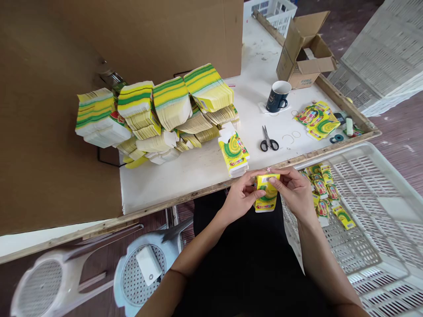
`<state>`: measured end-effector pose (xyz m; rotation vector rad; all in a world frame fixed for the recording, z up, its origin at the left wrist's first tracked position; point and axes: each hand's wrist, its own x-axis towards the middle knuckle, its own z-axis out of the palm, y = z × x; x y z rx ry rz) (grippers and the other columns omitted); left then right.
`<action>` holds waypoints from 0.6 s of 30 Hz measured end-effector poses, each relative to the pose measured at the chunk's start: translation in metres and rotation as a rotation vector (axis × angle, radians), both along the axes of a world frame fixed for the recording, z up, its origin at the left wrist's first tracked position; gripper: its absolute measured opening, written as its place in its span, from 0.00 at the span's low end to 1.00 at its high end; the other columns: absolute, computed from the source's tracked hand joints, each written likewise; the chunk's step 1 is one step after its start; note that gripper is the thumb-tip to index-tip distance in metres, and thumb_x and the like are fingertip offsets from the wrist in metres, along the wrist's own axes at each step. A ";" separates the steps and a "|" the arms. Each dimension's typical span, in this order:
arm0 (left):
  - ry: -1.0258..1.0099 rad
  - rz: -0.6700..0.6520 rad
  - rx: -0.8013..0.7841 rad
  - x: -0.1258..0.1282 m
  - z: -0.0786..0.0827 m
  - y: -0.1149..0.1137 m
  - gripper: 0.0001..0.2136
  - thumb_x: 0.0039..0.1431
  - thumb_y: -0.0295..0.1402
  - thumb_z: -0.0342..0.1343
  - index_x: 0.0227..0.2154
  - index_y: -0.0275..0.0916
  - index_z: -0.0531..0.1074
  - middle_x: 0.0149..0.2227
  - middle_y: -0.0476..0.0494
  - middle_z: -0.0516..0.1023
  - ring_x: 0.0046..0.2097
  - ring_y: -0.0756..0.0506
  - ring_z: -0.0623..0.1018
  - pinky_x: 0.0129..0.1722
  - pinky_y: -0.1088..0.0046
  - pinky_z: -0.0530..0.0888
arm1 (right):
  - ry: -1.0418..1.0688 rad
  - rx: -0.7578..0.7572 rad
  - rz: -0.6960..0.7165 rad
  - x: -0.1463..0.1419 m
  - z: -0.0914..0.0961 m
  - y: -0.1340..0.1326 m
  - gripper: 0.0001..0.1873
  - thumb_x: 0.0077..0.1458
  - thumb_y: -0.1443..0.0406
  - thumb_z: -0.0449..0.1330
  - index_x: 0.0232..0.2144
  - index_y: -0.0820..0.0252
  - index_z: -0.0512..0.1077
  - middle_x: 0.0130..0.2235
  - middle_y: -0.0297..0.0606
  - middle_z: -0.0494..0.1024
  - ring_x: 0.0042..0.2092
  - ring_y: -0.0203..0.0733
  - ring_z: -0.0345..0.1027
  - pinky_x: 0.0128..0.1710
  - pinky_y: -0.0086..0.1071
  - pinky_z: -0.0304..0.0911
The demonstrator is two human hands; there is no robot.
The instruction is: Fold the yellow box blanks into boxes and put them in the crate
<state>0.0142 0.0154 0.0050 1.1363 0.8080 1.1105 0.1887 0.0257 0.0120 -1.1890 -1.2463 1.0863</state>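
Just off the near edge of the table (185, 174), over the lap, the left hand (241, 198) and right hand (294, 191) both pinch one yellow carton (266, 198). Fingertips cover its top, so I cannot tell whether the flap is tucked. A small heap of made-up cartons (325, 193) lies in the white crate (373, 207) to the right. Most seems left: a pile of flats (234, 154) by the near edge, and big stacks (155, 114) toward the far left corner, partly hidden by cardboard.

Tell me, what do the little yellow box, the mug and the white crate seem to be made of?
The box, held between left hand and right hand: thin printed card, slightly glossy, with sharp folded edges. The mug: probably glazed ceramic, dark and shiny with a thick pale rim. The crate: moulded white plastic, matt, with an even lattice.
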 end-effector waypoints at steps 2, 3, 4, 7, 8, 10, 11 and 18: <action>-0.014 0.040 0.033 0.004 -0.001 -0.001 0.15 0.61 0.40 0.66 0.49 0.41 0.80 0.53 0.38 0.82 0.49 0.42 0.83 0.48 0.69 0.80 | 0.020 0.028 -0.016 -0.002 0.002 -0.002 0.12 0.52 0.52 0.73 0.34 0.52 0.82 0.34 0.37 0.82 0.37 0.45 0.76 0.39 0.39 0.73; -0.014 0.051 0.046 0.007 -0.001 -0.001 0.13 0.62 0.41 0.65 0.46 0.40 0.81 0.51 0.38 0.83 0.49 0.42 0.84 0.49 0.68 0.80 | 0.022 0.045 -0.023 -0.003 0.002 -0.004 0.12 0.52 0.53 0.73 0.32 0.52 0.82 0.34 0.37 0.83 0.38 0.46 0.77 0.40 0.40 0.73; -0.006 0.051 0.057 0.009 0.000 -0.001 0.13 0.63 0.41 0.64 0.45 0.40 0.82 0.50 0.38 0.84 0.49 0.42 0.84 0.50 0.67 0.80 | 0.015 0.062 -0.028 -0.003 0.003 -0.006 0.11 0.53 0.53 0.73 0.31 0.52 0.82 0.34 0.38 0.83 0.38 0.46 0.77 0.40 0.40 0.73; 0.119 0.075 0.152 0.008 0.003 0.002 0.13 0.67 0.41 0.58 0.46 0.41 0.82 0.50 0.37 0.85 0.50 0.40 0.84 0.53 0.63 0.80 | -0.085 0.122 -0.089 0.010 0.005 -0.010 0.08 0.56 0.56 0.71 0.33 0.53 0.82 0.35 0.39 0.83 0.38 0.46 0.76 0.39 0.40 0.71; 0.192 0.126 0.217 0.005 0.004 0.006 0.13 0.68 0.40 0.57 0.49 0.41 0.82 0.51 0.37 0.84 0.53 0.40 0.83 0.56 0.60 0.78 | -0.156 0.161 -0.175 0.019 0.007 -0.010 0.08 0.57 0.57 0.70 0.33 0.54 0.81 0.36 0.40 0.83 0.38 0.46 0.76 0.38 0.40 0.70; 0.370 0.286 0.359 -0.006 0.002 0.016 0.15 0.67 0.38 0.58 0.54 0.43 0.79 0.57 0.37 0.81 0.62 0.38 0.78 0.68 0.54 0.69 | -0.341 0.280 -0.482 0.040 0.011 -0.007 0.07 0.58 0.59 0.69 0.32 0.56 0.80 0.36 0.42 0.81 0.38 0.46 0.74 0.37 0.39 0.67; 0.462 0.355 0.408 -0.013 0.000 0.023 0.19 0.65 0.38 0.61 0.58 0.44 0.76 0.62 0.37 0.77 0.68 0.36 0.72 0.73 0.51 0.60 | -0.480 0.372 -0.680 0.050 0.013 -0.005 0.08 0.55 0.60 0.71 0.29 0.57 0.79 0.33 0.42 0.79 0.39 0.47 0.72 0.36 0.39 0.64; 0.726 0.336 0.370 -0.038 -0.025 0.045 0.17 0.62 0.34 0.62 0.54 0.43 0.80 0.63 0.38 0.77 0.68 0.33 0.72 0.73 0.43 0.59 | -0.329 0.301 -0.689 0.045 0.005 0.002 0.12 0.56 0.57 0.69 0.30 0.60 0.77 0.30 0.39 0.76 0.30 0.39 0.65 0.32 0.35 0.59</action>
